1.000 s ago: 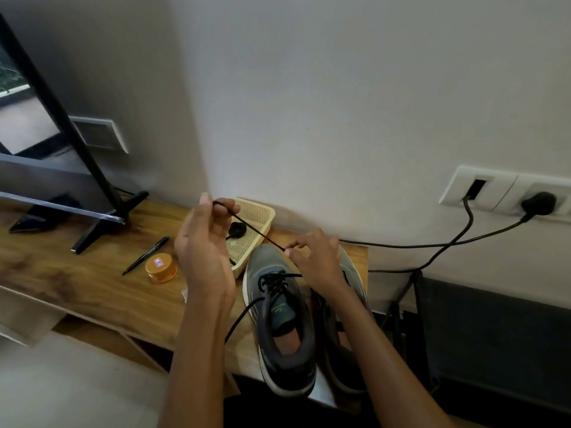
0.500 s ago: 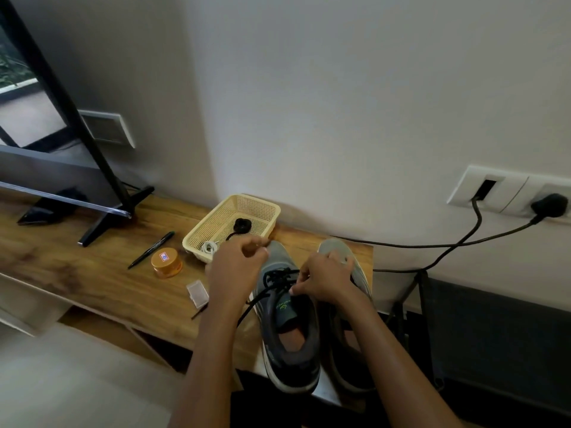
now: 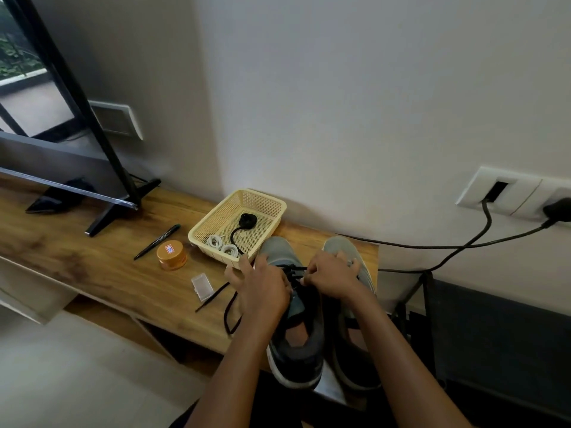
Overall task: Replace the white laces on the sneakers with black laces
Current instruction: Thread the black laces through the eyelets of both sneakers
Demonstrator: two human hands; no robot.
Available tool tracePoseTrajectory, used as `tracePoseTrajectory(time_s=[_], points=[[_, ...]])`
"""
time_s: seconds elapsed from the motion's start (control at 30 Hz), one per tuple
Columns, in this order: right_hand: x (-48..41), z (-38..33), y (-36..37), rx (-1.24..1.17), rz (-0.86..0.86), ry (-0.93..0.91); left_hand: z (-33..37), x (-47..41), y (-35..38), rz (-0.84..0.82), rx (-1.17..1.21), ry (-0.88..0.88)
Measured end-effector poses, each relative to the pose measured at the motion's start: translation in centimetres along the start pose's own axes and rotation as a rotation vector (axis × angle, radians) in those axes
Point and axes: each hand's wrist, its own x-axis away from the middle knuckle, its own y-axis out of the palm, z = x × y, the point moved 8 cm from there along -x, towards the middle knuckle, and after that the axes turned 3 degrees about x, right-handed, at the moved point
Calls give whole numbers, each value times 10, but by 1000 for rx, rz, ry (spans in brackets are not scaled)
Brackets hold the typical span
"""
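On the tabletop [image 3: 77, 257], the white laces [image 3: 221, 246] are lying coiled in the near-left corner of the basket [image 3: 238, 193], with a spare black coil [image 3: 247, 220] lying farther back. The black lace [image 3: 230, 307] is trailing left from under the left hand [image 3: 262, 288], which is curling over the left sneaker [image 3: 296, 350]; I cannot tell whether it is gripping anything. The right hand [image 3: 332, 278] is pinching the lace at the eyelets. The lace is looking soft and limp, so its stiff tip is probably the best place to take hold.

The left hand [image 3: 262, 291] covers the sneaker's [image 3: 279, 253] eyelets, perhaps pinching the black lace [image 3: 226, 315] underneath, unseen.
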Motion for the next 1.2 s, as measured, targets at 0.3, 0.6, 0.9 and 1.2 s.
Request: tracePoseTrajectory(time_s=[0.3,0.6,0.9,1.2], points=[[-2,3,2,-20,-10,4,0,-6,4,-14,103,8],[-1,0,3,3,-43,-4,4,-8,8,-11,129,29],[1,4,2,-14,-61,2,-8,-18,27,-79,392,9],[2,3,5,-20,-85,21,-2,-16,20,16,325,65]])
